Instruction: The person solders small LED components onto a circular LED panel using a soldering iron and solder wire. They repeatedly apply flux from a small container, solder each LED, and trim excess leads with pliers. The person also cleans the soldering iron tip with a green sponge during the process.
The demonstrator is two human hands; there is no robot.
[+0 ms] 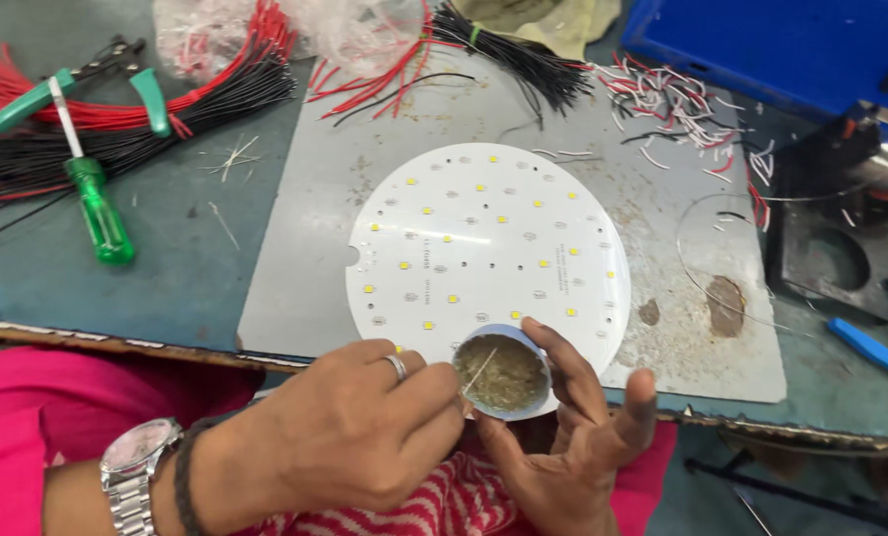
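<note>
Lower centre: right hand (573, 452) cups small round tin (502, 374) of paste, left hand (350, 437) pinches thin stick (479, 371) into it, loading-paste step; next, a careful dab onto white round LED board (484, 248).

Cut off at the top edge: blue crate (791, 40), plastic bag (295, 30). Hidden under right hand (573, 437): small tin's (502, 374) underside.

Bright even daylight, soft shadows, sharp focus.
</note>
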